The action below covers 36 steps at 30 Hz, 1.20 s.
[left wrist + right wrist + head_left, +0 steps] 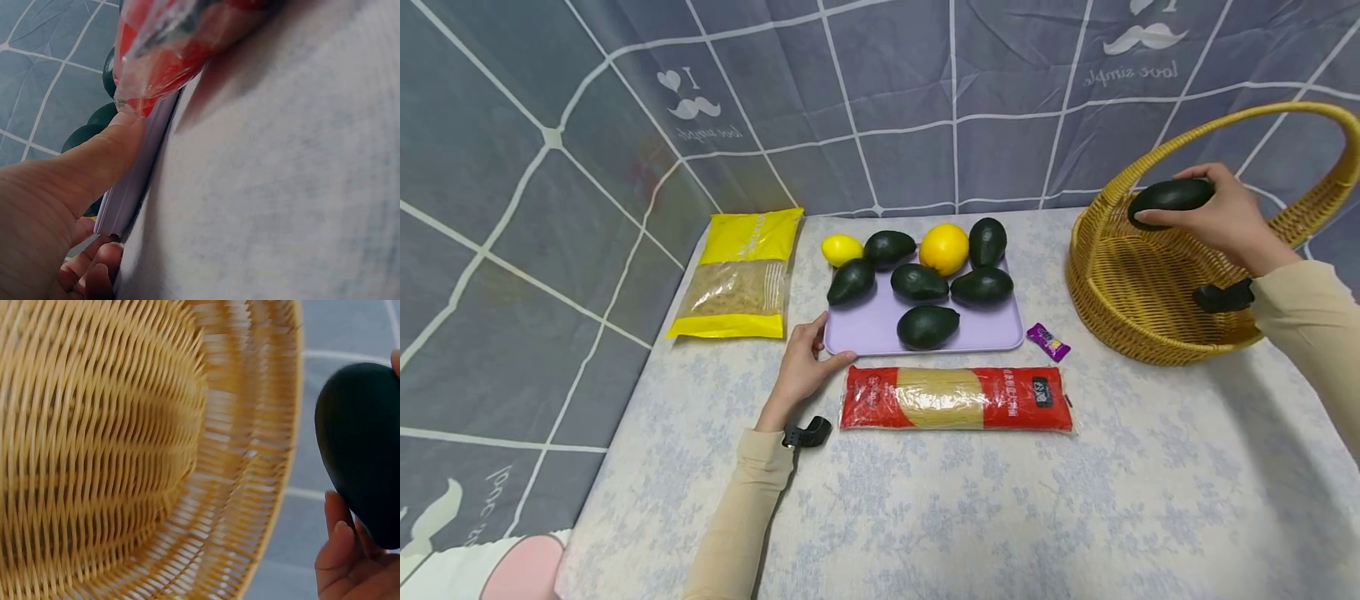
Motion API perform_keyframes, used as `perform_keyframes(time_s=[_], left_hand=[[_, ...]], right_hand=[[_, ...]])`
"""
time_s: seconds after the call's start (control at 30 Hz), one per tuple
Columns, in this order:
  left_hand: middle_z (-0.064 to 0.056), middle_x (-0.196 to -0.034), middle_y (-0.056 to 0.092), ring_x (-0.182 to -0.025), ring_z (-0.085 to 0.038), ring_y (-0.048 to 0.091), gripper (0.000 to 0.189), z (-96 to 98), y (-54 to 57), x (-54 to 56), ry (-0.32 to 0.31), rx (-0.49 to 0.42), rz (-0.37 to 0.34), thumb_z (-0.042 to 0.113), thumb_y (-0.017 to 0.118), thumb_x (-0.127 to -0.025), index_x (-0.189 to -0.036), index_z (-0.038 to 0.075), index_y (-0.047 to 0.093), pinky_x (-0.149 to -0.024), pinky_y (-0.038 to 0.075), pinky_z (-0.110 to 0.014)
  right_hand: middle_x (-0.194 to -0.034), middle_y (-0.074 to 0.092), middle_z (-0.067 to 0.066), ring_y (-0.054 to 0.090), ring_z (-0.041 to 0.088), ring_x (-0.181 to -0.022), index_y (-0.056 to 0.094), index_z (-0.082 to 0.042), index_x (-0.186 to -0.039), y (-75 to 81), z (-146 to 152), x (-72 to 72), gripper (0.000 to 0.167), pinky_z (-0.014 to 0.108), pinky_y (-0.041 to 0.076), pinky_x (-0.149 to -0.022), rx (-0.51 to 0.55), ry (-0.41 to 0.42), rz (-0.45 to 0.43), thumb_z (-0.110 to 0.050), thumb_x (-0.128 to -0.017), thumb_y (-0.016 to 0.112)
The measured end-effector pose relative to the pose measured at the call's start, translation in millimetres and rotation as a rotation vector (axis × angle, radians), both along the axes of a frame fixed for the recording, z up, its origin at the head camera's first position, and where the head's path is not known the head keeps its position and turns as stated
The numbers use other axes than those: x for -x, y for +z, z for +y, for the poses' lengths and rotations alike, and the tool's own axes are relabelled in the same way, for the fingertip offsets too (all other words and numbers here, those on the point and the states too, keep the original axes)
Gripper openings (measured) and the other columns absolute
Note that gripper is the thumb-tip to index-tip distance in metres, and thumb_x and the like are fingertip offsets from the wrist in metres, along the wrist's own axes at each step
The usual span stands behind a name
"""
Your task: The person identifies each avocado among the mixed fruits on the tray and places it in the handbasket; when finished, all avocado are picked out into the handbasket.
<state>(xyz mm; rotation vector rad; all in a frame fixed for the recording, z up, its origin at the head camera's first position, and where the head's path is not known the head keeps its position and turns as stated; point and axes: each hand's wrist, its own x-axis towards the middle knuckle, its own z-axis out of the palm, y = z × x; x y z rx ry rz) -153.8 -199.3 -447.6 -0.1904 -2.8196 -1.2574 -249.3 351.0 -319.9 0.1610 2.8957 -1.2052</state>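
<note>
My right hand [1225, 212] grips a dark green avocado [1171, 205] over the wicker basket [1097, 287]; in the right wrist view the avocado [362, 450] shows beside the basket's rim [275, 456]. My left hand [805, 367] holds the front left corner of a lilac tray [865, 327], thumb along its front edge and fingers at its left side. On the tray lie several avocados [928, 327], an orange [944, 248] and, at the back left corner, a lemon [842, 249]. The left wrist view shows the thumb [100, 156] right at the tip of a red package.
A red packet of noodles [955, 400] lies just in front of the tray. To the tray's right is a small purple wrapped candy [1048, 342]. A yellow bag [741, 275] lies at the left. Behind hangs a grey-blue checked cloth [895, 100]. The basket's tall handle [1217, 137] arches upward.
</note>
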Motion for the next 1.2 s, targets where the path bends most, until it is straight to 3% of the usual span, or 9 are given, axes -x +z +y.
perform_keyframes(time_s=[0.2,0.6,0.87,1.1,1.2], left_hand=[[-0.015,-0.100,0.043,-0.085,-0.025,0.040,0.085,-0.7,-1.5,-0.3,0.006,0.006,-0.009,0.027,0.080,-0.078,-0.145,-0.001,0.035,-0.072,0.033,-0.034],[-0.017,-0.103,0.044,-0.085,-0.024,0.040,0.085,-1.6,-2.7,-1.0,0.002,0.008,0.008,0.026,0.080,-0.078,-0.144,-0.003,0.036,-0.073,0.035,-0.034],[-0.015,-0.099,0.043,-0.085,-0.024,0.039,0.086,-0.2,-0.7,-1.0,0.000,0.005,0.009,0.026,0.081,-0.077,-0.144,-0.003,0.035,-0.072,0.033,-0.034],[-0.015,-0.097,0.043,-0.085,-0.025,0.039,0.085,0.1,-0.5,-0.2,-0.014,0.027,0.010,0.027,0.079,-0.079,-0.145,-0.002,0.035,-0.072,0.033,-0.034],[-0.014,-0.097,0.042,-0.085,-0.025,0.039,0.085,-0.9,-0.8,0.0,-0.008,0.024,0.005,0.027,0.079,-0.079,-0.145,-0.002,0.035,-0.072,0.033,-0.034]], right_hand=[[-0.131,0.031,0.031,0.035,0.046,-0.111,0.027,0.003,-0.137,-12.0,4,16.9,0.092,0.056,0.033,-0.083,-0.096,0.032,-0.042,-0.049,-0.078,0.073],[-0.124,0.027,0.038,0.035,0.050,-0.107,0.015,0.011,-0.133,-38.2,2,35.1,0.096,0.060,0.031,-0.086,-0.067,0.082,-0.100,-0.049,-0.081,0.070],[-0.120,0.032,0.034,0.038,0.045,-0.102,0.023,0.014,-0.127,-50.7,-5,38.6,0.088,0.050,0.037,-0.078,-0.034,0.141,-0.116,-0.043,-0.082,0.071],[-0.123,0.034,0.034,0.037,0.043,-0.105,0.029,0.015,-0.133,-56.8,-9,41.3,0.088,0.047,0.034,-0.084,-0.017,0.106,-0.140,-0.044,-0.083,0.069],[-0.121,0.035,0.032,0.040,0.038,-0.099,0.033,0.014,-0.128,-61.7,-5,44.0,0.083,0.039,0.040,-0.076,0.031,0.084,-0.139,-0.046,-0.082,0.070]])
